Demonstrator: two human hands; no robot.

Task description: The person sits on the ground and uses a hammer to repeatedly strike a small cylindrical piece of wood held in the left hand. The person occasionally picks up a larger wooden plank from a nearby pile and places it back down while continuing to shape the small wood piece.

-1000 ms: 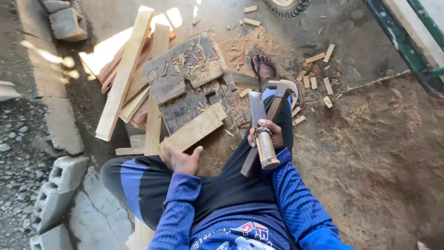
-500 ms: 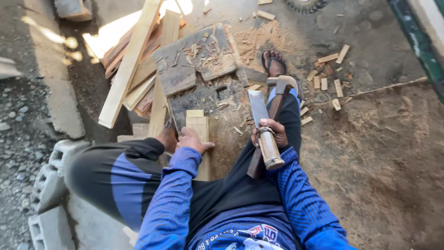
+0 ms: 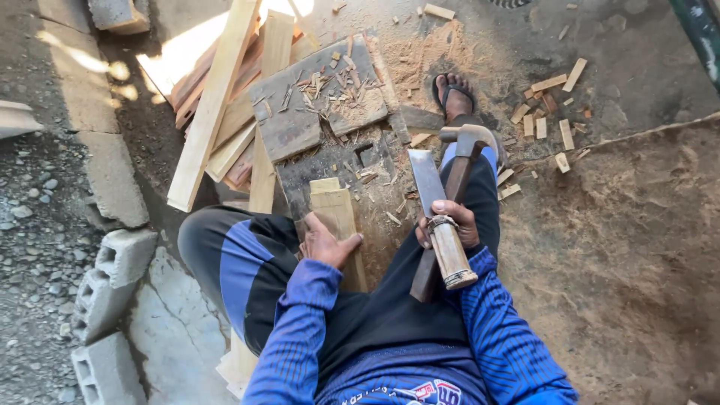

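Right hand clenches cleaver and hammer together (awkward); either could slip toward left hand, flat on plank.

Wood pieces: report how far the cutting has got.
Done: small cut blocks lie scattered by the foot, with chips on the chopping board. In hand: left hand rests on a plank; right hand grips cleaver and hammer. Left: long boards stacked uncut.

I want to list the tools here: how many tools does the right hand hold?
2. The right hand grips both together: a hammer, head pointing away, and a wide-bladed knife beside it, its pale handle towards the person. Nothing seems hidden.
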